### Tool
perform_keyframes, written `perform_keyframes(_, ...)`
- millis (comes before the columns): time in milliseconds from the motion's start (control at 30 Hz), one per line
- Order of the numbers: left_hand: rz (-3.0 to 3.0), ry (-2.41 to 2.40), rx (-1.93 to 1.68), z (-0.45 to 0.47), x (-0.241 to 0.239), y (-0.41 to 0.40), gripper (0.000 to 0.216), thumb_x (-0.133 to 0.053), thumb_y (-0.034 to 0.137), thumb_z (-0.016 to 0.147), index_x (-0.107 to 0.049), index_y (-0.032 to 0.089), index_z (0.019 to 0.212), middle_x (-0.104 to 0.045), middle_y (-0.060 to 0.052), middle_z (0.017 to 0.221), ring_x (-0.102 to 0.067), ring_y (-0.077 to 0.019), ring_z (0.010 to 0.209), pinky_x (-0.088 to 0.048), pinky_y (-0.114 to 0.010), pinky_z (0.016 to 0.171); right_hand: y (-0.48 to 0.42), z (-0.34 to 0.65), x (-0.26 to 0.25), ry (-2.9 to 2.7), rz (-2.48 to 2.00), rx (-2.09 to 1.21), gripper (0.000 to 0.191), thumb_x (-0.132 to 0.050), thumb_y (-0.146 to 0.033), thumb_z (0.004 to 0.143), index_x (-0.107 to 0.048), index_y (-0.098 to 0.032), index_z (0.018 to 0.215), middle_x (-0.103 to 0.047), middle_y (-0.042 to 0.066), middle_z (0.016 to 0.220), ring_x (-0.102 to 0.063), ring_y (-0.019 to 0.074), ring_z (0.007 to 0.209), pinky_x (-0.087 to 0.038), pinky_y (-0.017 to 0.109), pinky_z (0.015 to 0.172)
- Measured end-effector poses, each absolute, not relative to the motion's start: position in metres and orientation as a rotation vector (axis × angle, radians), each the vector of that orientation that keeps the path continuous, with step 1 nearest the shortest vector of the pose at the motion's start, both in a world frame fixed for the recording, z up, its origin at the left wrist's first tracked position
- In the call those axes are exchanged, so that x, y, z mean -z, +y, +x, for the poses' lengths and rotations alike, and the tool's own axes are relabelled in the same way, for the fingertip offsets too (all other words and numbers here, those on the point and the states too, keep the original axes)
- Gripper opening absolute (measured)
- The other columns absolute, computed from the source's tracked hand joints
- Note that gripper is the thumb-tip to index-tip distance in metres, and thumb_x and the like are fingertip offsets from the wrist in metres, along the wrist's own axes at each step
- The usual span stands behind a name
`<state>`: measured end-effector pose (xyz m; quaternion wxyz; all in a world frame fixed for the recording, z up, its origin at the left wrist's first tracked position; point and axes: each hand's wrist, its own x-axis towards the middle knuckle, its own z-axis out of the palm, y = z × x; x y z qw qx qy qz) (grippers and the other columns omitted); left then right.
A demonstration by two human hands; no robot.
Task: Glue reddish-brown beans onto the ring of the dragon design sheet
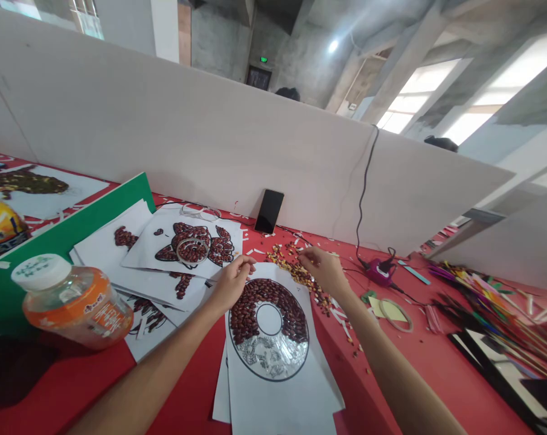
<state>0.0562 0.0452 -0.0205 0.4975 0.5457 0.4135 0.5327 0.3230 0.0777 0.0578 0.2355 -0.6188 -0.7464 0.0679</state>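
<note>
A white sheet with a ring drawing lies on the red table before me. Dark red beans fill the ring's upper part and sides; its lower band is shiny and wet-looking, without beans. My left hand hovers at the ring's upper left with its fingers pinched together; whatever they hold is too small to make out. Over a loose pile of mixed beans and kernels, my right hand has its fingertips drawn together. I cannot make out what is between them.
Bean-covered sheets, a tape roll and an orange-labelled bottle lie left. A phone leans on the white partition. Right are a purple power adapter, its cable, a ring and colourful sticks.
</note>
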Motion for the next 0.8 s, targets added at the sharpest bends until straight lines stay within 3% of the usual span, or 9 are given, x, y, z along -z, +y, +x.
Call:
perform_keyframes(67,1.330,1.005,-1.291,0.056,0.021,0.046,0.024,-0.050,0.035,0.094,-0.067,0.021,0.103,-0.069,-0.005,0.092,-0.065,-0.0188,0.090,-0.051,-0.030,0.079,0.036,0.298,-0.058,-2.091,-1.587,-0.296,0.018,-0.059,-0.035,0.092,-0.072,-0.023,0.097,-0.076,0.003,0.088,-0.068,0.0189,0.077,-0.051,0.029,0.073)
perform_keyframes(167,1.342,1.004,-1.292,0.056,0.023,0.046,0.024,-0.050,0.035,0.094,-0.067,0.021,0.103,-0.068,-0.005,0.093,-0.065,-0.0186,0.090,-0.051,-0.029,0.079,-0.020,0.262,-0.056,-2.086,-1.330,-0.686,0.010,-0.061,-0.028,0.092,-0.069,-0.022,0.092,-0.073,0.002,0.085,-0.065,0.0171,0.074,-0.049,0.027,0.070)
perform_keyframes(267,1.346,1.000,-1.294,0.056,0.023,0.046,0.024,-0.050,0.036,0.095,-0.066,0.021,0.104,-0.068,-0.005,0.094,-0.065,-0.0183,0.091,-0.051,-0.029,0.080,-0.051,0.238,-0.051,-2.124,-1.253,-0.863,0.004,-0.062,-0.020,0.090,-0.065,-0.022,0.088,-0.070,0.001,0.084,-0.061,0.0154,0.073,-0.046,0.025,0.068)
perform_keyframes(467,1.350,1.003,-1.288,0.055,0.022,0.046,0.024,-0.049,0.034,0.096,-0.066,0.021,0.104,-0.069,-0.005,0.094,-0.066,-0.0183,0.090,-0.051,-0.029,0.079,-0.059,0.219,-0.044,-2.324,-1.255,-0.791,0.014,-0.067,-0.008,0.084,-0.064,-0.022,0.088,-0.066,0.001,0.088,-0.059,0.0171,0.082,-0.043,0.027,0.076)
perform_keyframes(800,1.353,1.000,-1.288,0.056,0.024,0.047,0.024,-0.049,0.035,0.096,-0.065,0.020,0.104,-0.069,-0.005,0.095,-0.066,-0.0184,0.092,-0.052,-0.029,0.080,-0.059,0.214,-0.041,-2.390,-1.293,-0.744,0.021,-0.072,-0.004,0.080,-0.068,-0.022,0.090,-0.067,0.000,0.091,-0.060,0.0149,0.081,-0.041,0.025,0.074)
